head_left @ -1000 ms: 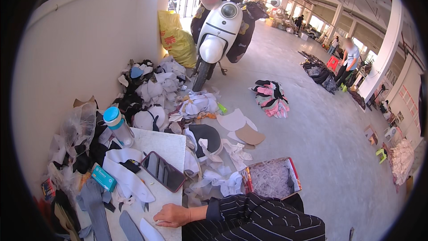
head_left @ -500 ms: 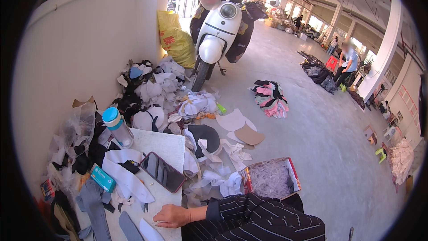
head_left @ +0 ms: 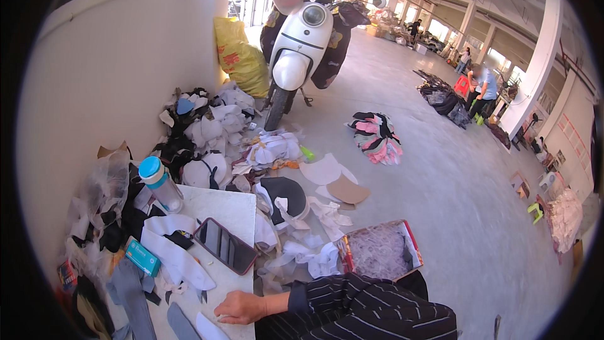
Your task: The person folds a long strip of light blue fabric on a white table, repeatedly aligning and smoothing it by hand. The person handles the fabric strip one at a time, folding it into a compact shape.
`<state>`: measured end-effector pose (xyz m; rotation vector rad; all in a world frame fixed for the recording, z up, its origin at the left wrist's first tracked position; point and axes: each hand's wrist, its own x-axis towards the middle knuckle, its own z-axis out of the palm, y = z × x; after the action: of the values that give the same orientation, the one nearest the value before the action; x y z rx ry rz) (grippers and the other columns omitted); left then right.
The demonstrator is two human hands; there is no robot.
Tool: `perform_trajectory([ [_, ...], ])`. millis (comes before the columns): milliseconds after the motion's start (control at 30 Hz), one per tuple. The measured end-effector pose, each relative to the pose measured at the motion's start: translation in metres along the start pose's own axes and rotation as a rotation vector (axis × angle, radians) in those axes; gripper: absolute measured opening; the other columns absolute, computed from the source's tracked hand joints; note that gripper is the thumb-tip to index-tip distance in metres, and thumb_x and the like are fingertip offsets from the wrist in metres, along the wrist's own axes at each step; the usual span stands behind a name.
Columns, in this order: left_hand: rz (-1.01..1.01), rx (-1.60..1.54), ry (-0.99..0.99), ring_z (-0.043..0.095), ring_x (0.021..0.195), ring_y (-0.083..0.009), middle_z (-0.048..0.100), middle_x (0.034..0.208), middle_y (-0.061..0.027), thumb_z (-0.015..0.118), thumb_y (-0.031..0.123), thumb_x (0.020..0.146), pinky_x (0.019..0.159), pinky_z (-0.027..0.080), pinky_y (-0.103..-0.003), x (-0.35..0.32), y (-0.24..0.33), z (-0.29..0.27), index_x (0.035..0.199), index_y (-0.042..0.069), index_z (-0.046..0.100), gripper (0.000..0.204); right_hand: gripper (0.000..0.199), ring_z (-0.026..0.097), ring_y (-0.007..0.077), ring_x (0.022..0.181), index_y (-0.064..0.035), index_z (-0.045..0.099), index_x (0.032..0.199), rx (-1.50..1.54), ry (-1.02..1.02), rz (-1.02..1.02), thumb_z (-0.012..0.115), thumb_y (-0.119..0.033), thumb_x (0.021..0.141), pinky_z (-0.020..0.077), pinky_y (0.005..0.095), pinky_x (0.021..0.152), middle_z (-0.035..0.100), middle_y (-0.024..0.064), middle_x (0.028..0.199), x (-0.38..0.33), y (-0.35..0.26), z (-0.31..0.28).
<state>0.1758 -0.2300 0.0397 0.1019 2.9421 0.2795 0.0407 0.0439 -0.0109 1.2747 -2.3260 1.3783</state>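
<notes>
My right hand (head_left: 241, 307), at the end of a black striped sleeve, rests near the front right edge of the white tabletop (head_left: 236, 204). Its fingers are curled and closed; a small pale bit shows at the fingertips, too small to name. Just left of it lie a white fabric piece (head_left: 209, 327) and a grey fabric piece (head_left: 181, 322). A dark phone (head_left: 225, 245) lies beyond the hand. Further left are a long white fabric strip (head_left: 170, 255), a teal box (head_left: 143, 257) and a grey cloth (head_left: 132, 296). My left hand is out of view.
A bottle with a blue lid (head_left: 161, 184) stands at the table's far left. Heaped fabric scraps (head_left: 211, 127) line the wall. An open box of clear plastic (head_left: 380, 250) sits right of the table. Beyond are a white scooter (head_left: 301, 47), a cloth bundle (head_left: 375, 137) and a person (head_left: 483, 88).
The whole view has shifted slightly, moving the scene a little to the left. My right hand stays closed at nearly the same place on the table.
</notes>
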Motion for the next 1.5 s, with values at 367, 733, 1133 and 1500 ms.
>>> perform_trajectory([
  [367, -0.007, 0.008, 0.000, 0.010, 0.148, -0.0406, 0.014, 0.159, -0.0242, 0.048, 0.057, 0.092, 0.114, 0.009, -0.063, -0.004, -0.004, 0.004, 0.152, 0.002, 0.023, 0.084, 0.021, 0.060, 0.0319, 0.073, -0.0063, 0.059, 0.101, -0.010, -0.017, 0.000, 0.059, -0.025, 0.092, 0.0450, 0.0400, 0.067, 0.064, 0.0103, 0.082, 0.000, 0.000, -0.001],
  [733, 0.013, -0.012, 0.017, 0.010, 0.147, -0.0420, 0.013, 0.159, -0.0252, 0.049, 0.053, 0.093, 0.113, 0.009, -0.065, -0.007, -0.011, 0.009, 0.152, 0.001, 0.024, 0.082, 0.021, 0.058, 0.0332, 0.072, -0.0061, 0.059, 0.101, -0.023, -0.033, 0.016, 0.058, -0.025, 0.092, 0.0444, 0.0410, 0.066, 0.062, 0.0113, 0.080, 0.000, -0.001, 0.001],
  [1133, 0.001, -0.020, -0.011, 0.010, 0.148, -0.0410, 0.013, 0.159, -0.0256, 0.050, 0.051, 0.093, 0.114, 0.008, -0.064, -0.005, -0.007, 0.005, 0.151, -0.001, 0.026, 0.081, 0.021, 0.058, 0.0334, 0.072, -0.0059, 0.059, 0.100, -0.014, -0.035, 0.019, 0.058, -0.025, 0.093, 0.0443, 0.0413, 0.065, 0.063, 0.0116, 0.081, 0.000, 0.000, 0.000],
  [1500, -0.003, -0.014, -0.002, 0.010, 0.148, -0.0411, 0.015, 0.158, -0.0266, 0.051, 0.050, 0.093, 0.114, 0.008, -0.063, -0.005, -0.004, 0.003, 0.149, -0.004, 0.028, 0.081, 0.021, 0.058, 0.0335, 0.071, -0.0061, 0.059, 0.100, -0.022, -0.031, 0.019, 0.058, -0.025, 0.093, 0.0446, 0.0415, 0.065, 0.063, 0.0117, 0.081, 0.000, 0.000, 0.000],
])
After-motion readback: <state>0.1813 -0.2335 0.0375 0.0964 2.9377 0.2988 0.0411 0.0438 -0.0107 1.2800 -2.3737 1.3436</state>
